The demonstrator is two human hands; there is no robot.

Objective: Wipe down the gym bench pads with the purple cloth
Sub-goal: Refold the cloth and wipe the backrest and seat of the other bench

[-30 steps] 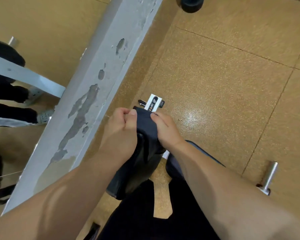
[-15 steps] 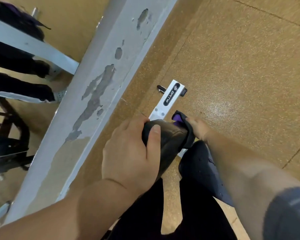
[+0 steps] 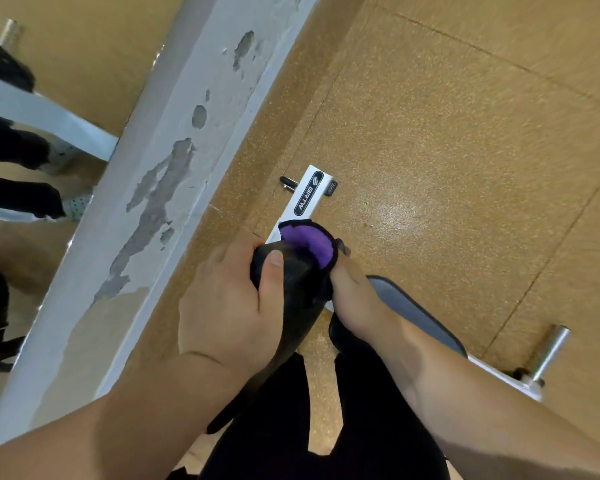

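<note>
In the head view the black pad (image 3: 291,299) runs lengthwise away from the person, and its far end, just short of the white frame (image 3: 307,195), is capped by the purple cloth (image 3: 307,242). The left hand (image 3: 229,306) is curled round that end from the left, thumb across the top, while the right hand (image 3: 357,299) grips the cloth from the right, fingertips buried in its folds, so it is the nearer one to draw the cloth along the pad. Compared with half a second ago, more of the purple face shows over the tip.
</note>
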